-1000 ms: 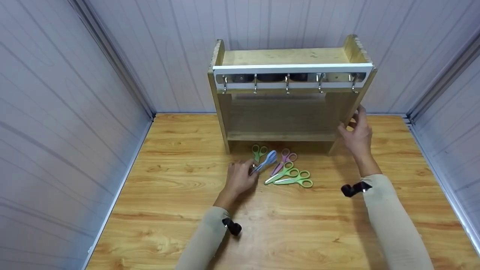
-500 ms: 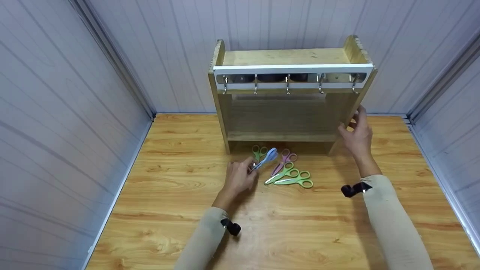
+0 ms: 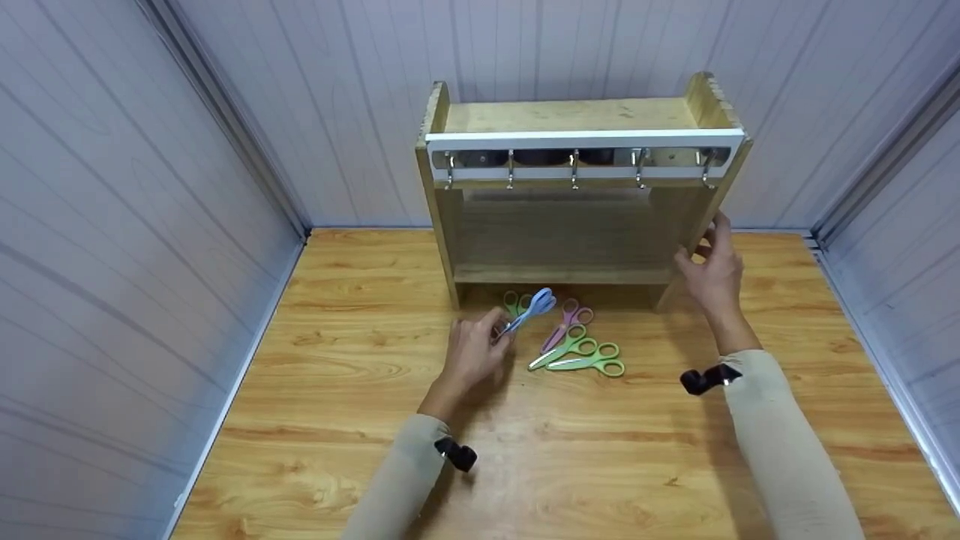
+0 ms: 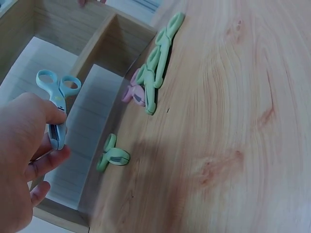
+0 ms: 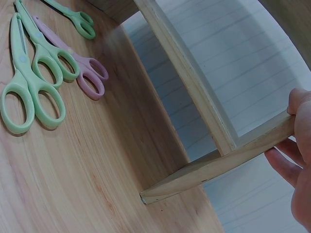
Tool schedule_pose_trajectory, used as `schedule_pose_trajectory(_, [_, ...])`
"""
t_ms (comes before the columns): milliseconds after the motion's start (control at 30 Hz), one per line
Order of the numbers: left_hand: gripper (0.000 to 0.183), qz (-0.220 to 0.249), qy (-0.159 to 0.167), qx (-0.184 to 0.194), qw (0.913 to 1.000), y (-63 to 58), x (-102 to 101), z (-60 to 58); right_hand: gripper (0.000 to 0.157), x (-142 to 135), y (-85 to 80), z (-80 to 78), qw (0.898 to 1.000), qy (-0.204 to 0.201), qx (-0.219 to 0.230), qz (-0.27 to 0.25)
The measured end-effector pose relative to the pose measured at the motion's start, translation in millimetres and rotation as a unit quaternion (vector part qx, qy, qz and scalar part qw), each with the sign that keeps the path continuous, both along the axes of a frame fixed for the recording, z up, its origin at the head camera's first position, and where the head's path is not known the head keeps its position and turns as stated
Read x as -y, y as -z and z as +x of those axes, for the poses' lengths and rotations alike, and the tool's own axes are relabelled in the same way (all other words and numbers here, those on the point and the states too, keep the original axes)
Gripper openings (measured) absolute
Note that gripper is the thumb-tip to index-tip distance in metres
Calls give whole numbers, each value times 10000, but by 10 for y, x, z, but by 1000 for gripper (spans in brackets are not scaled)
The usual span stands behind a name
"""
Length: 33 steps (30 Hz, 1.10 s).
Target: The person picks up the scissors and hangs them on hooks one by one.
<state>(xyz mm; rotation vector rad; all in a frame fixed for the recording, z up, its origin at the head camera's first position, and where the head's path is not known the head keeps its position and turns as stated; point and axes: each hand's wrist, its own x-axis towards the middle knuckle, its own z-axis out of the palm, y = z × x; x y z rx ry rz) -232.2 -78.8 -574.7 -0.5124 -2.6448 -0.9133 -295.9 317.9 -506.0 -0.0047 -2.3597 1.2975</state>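
Note:
My left hand (image 3: 476,346) pinches blue scissors (image 4: 58,92) by the blades, the handle loops pointing away from the palm and up off the table. With thumb and fingers my right hand (image 3: 714,274) grips the right side panel of a wooden shelf rack (image 3: 562,274). A white rail with several metal hooks (image 3: 575,166) runs across the rack's upper front. Close to the left hand lie green scissors (image 4: 112,156), partly covered by the blue pair in the head view. Pink scissors (image 3: 568,324) and two more green scissors (image 3: 600,360) lie to their right.
The rack stands on a wood-grain table (image 3: 360,337) near the back wall (image 3: 375,112). Ribbed pale walls also enclose the left and right sides. A black wrist camera (image 3: 456,454) sits on the left sleeve, and another (image 3: 705,379) on the right.
My left hand has moved slightly left and up with the blue scissors, whose handles have risen a little toward the rack. The right hand keeps its hold on the side panel.

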Motion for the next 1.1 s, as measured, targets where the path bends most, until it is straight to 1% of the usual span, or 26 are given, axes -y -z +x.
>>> schedule_pose_trajectory(133, [14,32,-23,-173,9998,-31,18,-2,75,5,-2,9,10000,8,42,-21])
schedule_pose_trajectory(367, [13,263,53,-151,9995,-99,61,0,72,19,9,4,9997,8,-187,-123])
schedule_pose_trajectory(533, [13,376,122,-224,9990,-121,78,4,74,15,13,-7,9999,-4,-149,-31])
schedule_pose_trajectory(700, [12,433,102,-273,9986,-169,82,34,74,13,11,-8,10000,50,-25,80])
schedule_pose_trajectory(833, [12,511,124,-329,9981,-224,93,60,75,23,8,0,10000,18,79,12])
schedule_pose_trajectory(967, [11,538,160,-395,9976,-278,114,72,76,29,8,5,9999,-52,87,-125])
schedule_pose_trajectory(1100, [12,629,213,-452,9968,-328,138,74,74,24,14,2,10000,7,32,-53])
